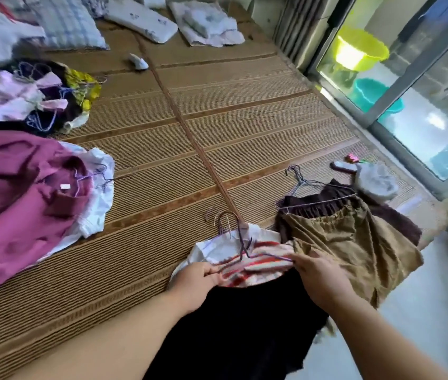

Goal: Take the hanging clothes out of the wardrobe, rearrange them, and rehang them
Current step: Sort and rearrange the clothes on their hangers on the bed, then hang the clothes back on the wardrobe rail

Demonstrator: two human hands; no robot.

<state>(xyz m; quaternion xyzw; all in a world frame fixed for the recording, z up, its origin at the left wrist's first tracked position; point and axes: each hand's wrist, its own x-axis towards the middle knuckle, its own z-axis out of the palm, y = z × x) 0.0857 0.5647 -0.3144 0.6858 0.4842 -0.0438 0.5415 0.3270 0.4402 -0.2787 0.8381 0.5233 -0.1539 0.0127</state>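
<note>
We are pinching the left end of a thin purple wire hanger between the thumb and curled fingers of our left hand. Our right hand is closing its fingertips on the hanger's right end, where wire and cloth meet, though its back is hiding the exact contact.

The hanger is carrying a striped top in red, cream and brown bands that looks knitted, soft and very light. It is lying at the near edge of the woven mat, over a white cloth and a limp black garment that is drooping off the edge. We are judging that the wire will flex and the knit will slide off its slope, so the best hold is on both shoulders, with the cloth trapped against the wire. The hooks bunched at the top could snag.

Just to the right, an olive skirt with a gathered waist is lying on another wire hanger over a dark brown garment. Well to the left, a smooth magenta garment is spreading across the ribbed, stiff-looking mat. A tangled pile of clothes and hangers is sitting beyond it.
</note>
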